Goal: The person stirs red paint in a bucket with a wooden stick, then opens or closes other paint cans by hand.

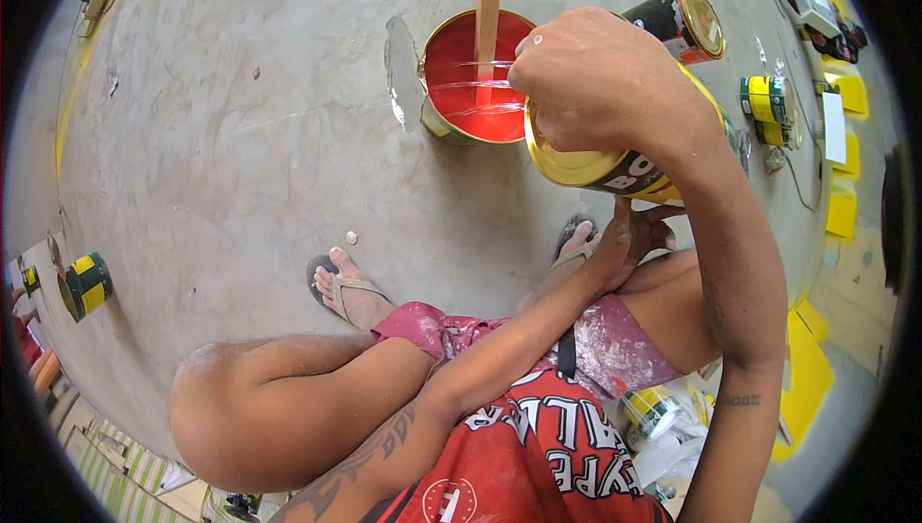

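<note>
A large yellow-and-black paint can [615, 172] is tilted on its side, its gold end facing left. My right hand [600, 81] is closed in a fist at its upper edge; the grip itself is partly hidden. From below, my left hand [629, 240] grips the same can, thumb against its side. Left of it stands an open can of red paint [442, 129] on the floor. A wooden stick [488, 4] rises out of the red paint. Thin, clear, shiny streaks cross the opening beside my right fist.
Behind my right hand lies a black-and-red can [696, 24]. Small green-and-yellow cans [766, 100] stand farther right, another can [86, 286] at far left. Yellow-painted pieces [807, 379] line the right side. A can and plastic [658, 417] lie by my hip.
</note>
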Tool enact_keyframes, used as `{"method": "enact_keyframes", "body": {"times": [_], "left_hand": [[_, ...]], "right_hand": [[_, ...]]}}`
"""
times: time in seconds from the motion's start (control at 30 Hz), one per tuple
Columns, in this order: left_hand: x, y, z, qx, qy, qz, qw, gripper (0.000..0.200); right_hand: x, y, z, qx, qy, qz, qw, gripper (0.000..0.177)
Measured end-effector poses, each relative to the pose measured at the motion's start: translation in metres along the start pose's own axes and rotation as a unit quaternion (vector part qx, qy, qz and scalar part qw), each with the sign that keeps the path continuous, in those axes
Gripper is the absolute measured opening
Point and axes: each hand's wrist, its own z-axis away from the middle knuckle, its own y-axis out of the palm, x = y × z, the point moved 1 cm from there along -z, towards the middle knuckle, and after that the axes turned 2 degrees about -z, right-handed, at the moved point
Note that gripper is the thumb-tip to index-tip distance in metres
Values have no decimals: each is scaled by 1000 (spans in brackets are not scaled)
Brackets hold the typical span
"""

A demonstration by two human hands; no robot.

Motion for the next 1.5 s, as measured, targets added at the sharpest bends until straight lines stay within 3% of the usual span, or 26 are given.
{"method": "enact_keyframes", "body": {"times": [0.8, 1.5], "left_hand": [[-6, 10, 0, 5, 3, -9, 1000, 110], [-9, 15, 3, -3, 18, -28, 999, 103]], "right_hand": [[0, 1, -3, -5, -20, 12, 1000, 18], [2, -1, -1, -10, -23, 15, 1000, 17]]}}
